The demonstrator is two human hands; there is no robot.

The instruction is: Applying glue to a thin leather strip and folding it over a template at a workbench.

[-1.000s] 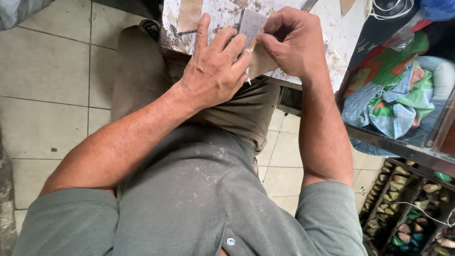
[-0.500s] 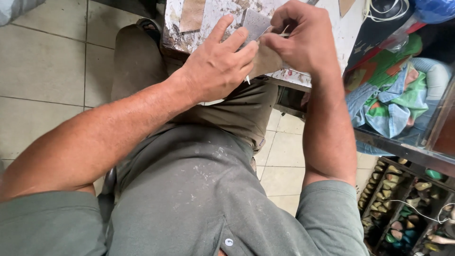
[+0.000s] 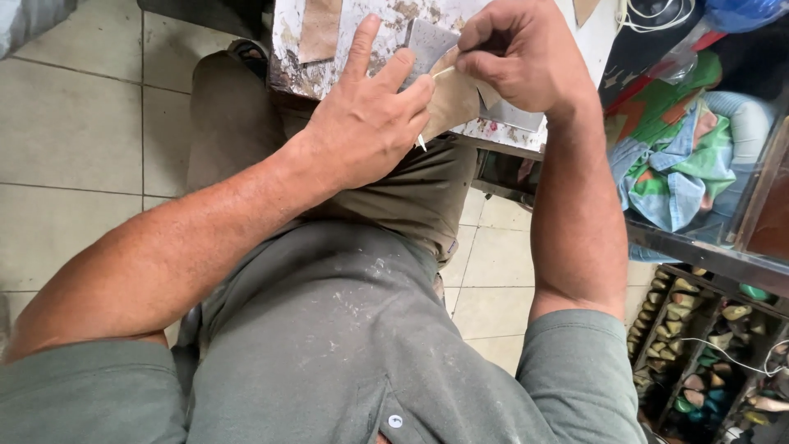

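Tan leather piece (image 3: 454, 100) sits at upper centre on the stained counter (image 3: 371, 25); my left hand (image 3: 366, 123) presses it flat, fingers spread, while my right hand (image 3: 518, 57) pinches its edge. I'd keep pressure even, pulling slowly.

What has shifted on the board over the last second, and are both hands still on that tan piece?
Little has changed. The left hand stays pressed flat on the tan piece, its fingers now a bit closer together. The right hand keeps its pinch at the piece's upper edge, against the grey sheet. Nothing was let go. The stained board and the brown strip lie as before.
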